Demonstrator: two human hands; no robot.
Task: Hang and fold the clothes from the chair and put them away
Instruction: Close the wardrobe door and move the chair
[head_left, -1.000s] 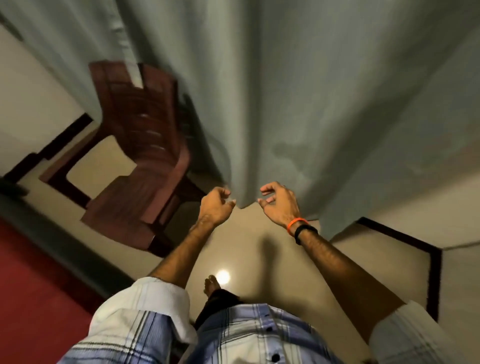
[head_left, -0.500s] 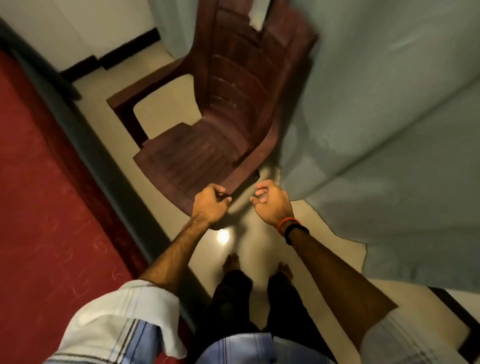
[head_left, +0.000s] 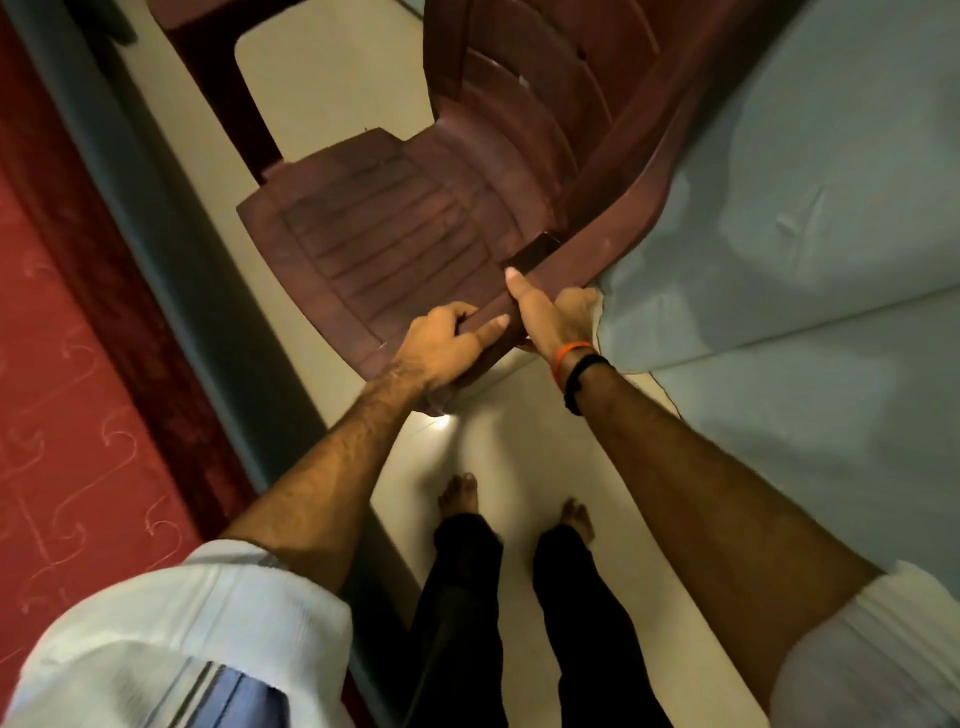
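Note:
A dark brown plastic chair (head_left: 395, 244) stands on the tiled floor in front of me, its seat bare. My left hand (head_left: 441, 345) grips the seat's front edge near its right corner, fingers curled over it. My right hand (head_left: 553, 317) is at the front end of the right armrest, with the thumb stretched up along the armrest's inner side and the fingers wrapped round the outer side. A large grey-blue cloth (head_left: 810, 218) hangs against the chair's right side and touches my right hand's knuckles.
A red patterned mattress (head_left: 67, 395) with a dark grey border runs along the left. My bare feet (head_left: 457, 499) stand on the cream floor between it and the grey-blue cloth. The floor gap here is narrow.
My view swung down from the grey-blue cloth to the chair. Both hands, loosely curled in the air before, moved forward and took hold of the chair's front right corner.

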